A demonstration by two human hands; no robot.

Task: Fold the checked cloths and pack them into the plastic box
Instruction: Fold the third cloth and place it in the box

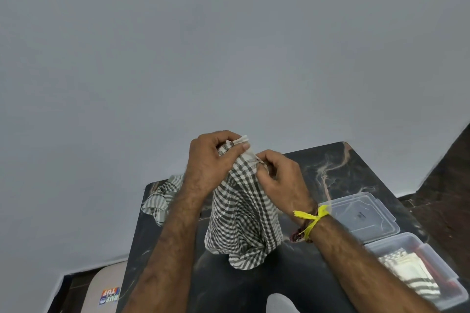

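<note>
In the head view, a checked cloth (244,213) is held up above a dark marbled table (330,168). Its top edge is pinched by the left hand (213,160), thumb and curled fingers closed on a bunched white hem. Just to the right of that, the same edge is gripped by the right hand (279,175), its fingers curled round the fabric. The two hands are close together, almost touching. The cloth hangs down from them in loose folds, and its lower end is gathered on or just above the table; which of the two cannot be told.

A yellow thread (312,218) is tied round the right wrist, with a darker band beside it.

Left of the held cloth, a second cloth (162,198) lies crumpled at the table's far left corner, partly over the edge. Right of the held cloth, a clear lid (361,213) lies flat on the table. Nearer the camera than the lid, a clear plastic box (412,244) stands on the table, and a folded cloth (412,272) lies inside it.

Beyond the table's left edge, a pale chair back (106,287) with a sticker is seen
</note>
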